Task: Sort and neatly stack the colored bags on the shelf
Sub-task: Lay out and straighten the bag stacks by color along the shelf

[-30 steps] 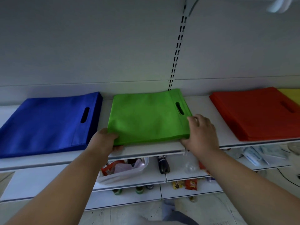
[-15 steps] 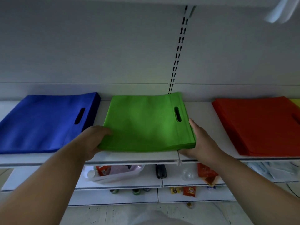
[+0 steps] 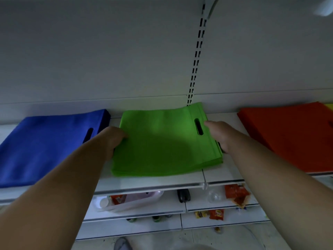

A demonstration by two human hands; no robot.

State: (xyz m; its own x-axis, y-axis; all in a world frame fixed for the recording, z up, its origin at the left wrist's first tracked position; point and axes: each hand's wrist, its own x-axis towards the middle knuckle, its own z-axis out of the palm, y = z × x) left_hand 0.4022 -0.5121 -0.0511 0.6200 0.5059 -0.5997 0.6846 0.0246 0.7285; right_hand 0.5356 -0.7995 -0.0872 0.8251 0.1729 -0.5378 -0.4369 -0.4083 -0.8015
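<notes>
A stack of green bags [image 3: 162, 141] lies flat in the middle of the white shelf [image 3: 153, 181], handle slot to the right. My left hand [image 3: 112, 139] presses against the stack's left edge. My right hand [image 3: 217, 135] lies with straight fingers along its right edge, beside the handle slot. A blue stack [image 3: 45, 145] sits to the left and a red stack [image 3: 288, 138] to the right. A sliver of a yellow bag [image 3: 329, 106] shows behind the red one at the frame's edge.
The shelf's back wall rises close behind the bags, with a slotted upright [image 3: 197, 56]. Lower shelves hold a clear plastic tub [image 3: 126, 201], a dark bottle [image 3: 183, 195] and red snack packets [image 3: 236, 193]. Narrow bare gaps separate the stacks.
Both hands slid from the green stack's front corners back along its sides. The stack now sits farther from the shelf's front edge and looks squarer.
</notes>
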